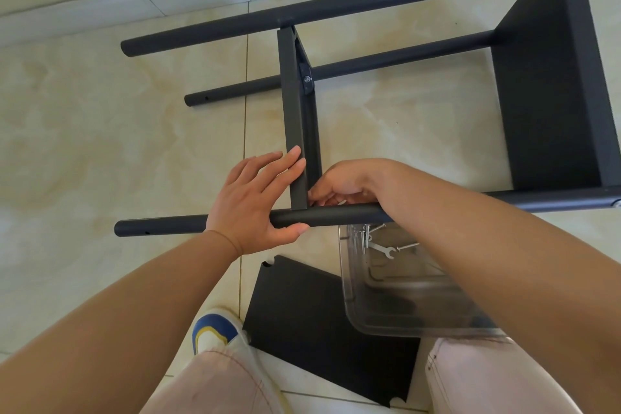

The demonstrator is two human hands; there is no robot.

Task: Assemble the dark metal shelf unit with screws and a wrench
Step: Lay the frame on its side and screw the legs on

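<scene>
Right hand [339, 186] is curled in tight at the joint where the middle shelf panel [297, 131] meets the near tube leg [329, 214], fingertips pinching something small and pale there, probably a screw, though it is too hidden to call. Left hand [258, 198] lies flat and relaxed, straight fingers pressed against the panel's outer face and thumb hooked under the leg, steadying the corner. Moving outward, the dark shelf unit [551, 87] lies on its side on the tiled floor [100, 128], end panel already joined to its legs at the right, and a fitted bolt [307, 79] shows at the panel's far bracket. Just beside the right wrist sits a clear plastic bin [396, 316] holding loose screws [363, 235] and the small wrench [383, 249]. A spare dark panel [316, 326] lies flat by the shoe [215, 333]. My read: painted steel is stiff, fairly light and slick, so bracing close to the joint looks wise, and tiny screws may slip from the fingers.
</scene>
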